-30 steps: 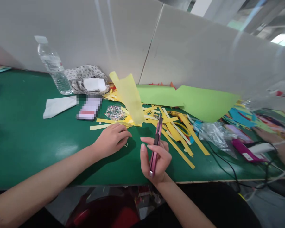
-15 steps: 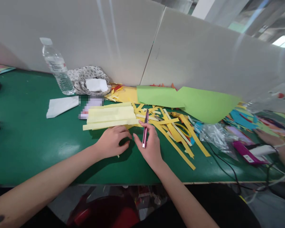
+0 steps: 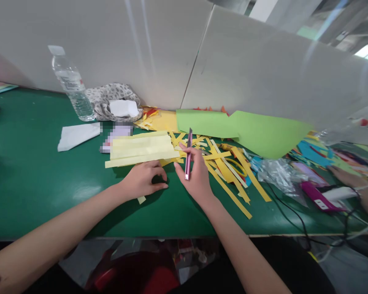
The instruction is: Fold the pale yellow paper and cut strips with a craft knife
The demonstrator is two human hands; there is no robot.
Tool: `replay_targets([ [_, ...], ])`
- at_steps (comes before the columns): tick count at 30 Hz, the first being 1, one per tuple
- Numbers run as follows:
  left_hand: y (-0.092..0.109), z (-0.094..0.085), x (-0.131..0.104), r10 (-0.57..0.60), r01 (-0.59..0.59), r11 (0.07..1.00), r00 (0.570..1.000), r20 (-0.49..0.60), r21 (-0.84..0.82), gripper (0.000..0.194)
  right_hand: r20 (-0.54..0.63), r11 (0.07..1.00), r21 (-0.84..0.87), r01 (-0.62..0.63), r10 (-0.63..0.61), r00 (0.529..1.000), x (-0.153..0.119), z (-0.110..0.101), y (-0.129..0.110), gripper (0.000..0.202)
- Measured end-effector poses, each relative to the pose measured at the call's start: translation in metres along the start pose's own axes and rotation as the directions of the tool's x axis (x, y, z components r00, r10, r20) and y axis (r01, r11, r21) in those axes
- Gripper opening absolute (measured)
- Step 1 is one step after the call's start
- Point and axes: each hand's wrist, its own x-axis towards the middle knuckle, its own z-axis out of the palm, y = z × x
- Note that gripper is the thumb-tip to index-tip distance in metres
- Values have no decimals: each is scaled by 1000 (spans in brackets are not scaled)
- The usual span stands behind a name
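My right hand (image 3: 196,175) is closed around a slim pink utility knife (image 3: 188,157), its dark tip pointing away toward the wall. My left hand (image 3: 145,179) rests just in front of a stack of pale yellow paper strips (image 3: 141,148), fingers curved and thumb apart, with nothing visible between them. From beneath that hand pokes a small pale yellow paper scrap (image 3: 141,200). Beyond the knife and to its right lies a loose heap of deeper yellow paper strips (image 3: 230,175).
Green paper sheets (image 3: 263,132) lean along the wall behind the heap. A water bottle (image 3: 72,87), a spotted cloth pouch (image 3: 110,96) and a white tissue (image 3: 78,136) stand back left. Right are crumpled plastic (image 3: 276,175), cables, a purple device (image 3: 320,198) and another person's hand (image 3: 343,175).
My left hand has drawn slightly left, and more of the small paper scrap shows below it. My right hand has lifted the knife slightly farther away from me.
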Motion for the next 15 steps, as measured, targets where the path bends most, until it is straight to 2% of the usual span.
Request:
replay_targets([
  [3, -5, 3, 3, -17, 19, 998, 999, -30, 57, 15, 92, 991, -109, 79, -69, 993, 8, 7, 2, 26],
  [5, -7, 3, 4, -44, 49, 995, 997, -56, 89, 14, 87, 976, -197, 93, -77, 993, 9, 12, 5, 14],
  [8, -10, -1, 5, -71, 86, 985, 992, -106, 149, 15, 5, 979, -198, 51, -51, 999, 7, 12, 7, 4],
  [10, -11, -4, 4, -96, 131, 970, 980, -176, 203, 18, -109, 996, -73, -43, 35, 993, 6, 3, 7, 5],
  [12, -12, -8, 4, -132, 195, 951, 958, -255, 241, 16, -278, 982, 131, -136, 168, 946, 8, -11, 9, 17],
  [14, -13, -10, 4, -169, 251, 936, 936, -310, 248, 13, -446, 935, 332, -124, 272, 853, 10, -32, 14, 32],
  [15, -13, -11, 4, -181, 265, 934, 930, -321, 240, 11, -521, 913, 391, -112, 320, 791, 11, -44, 17, 38],
])
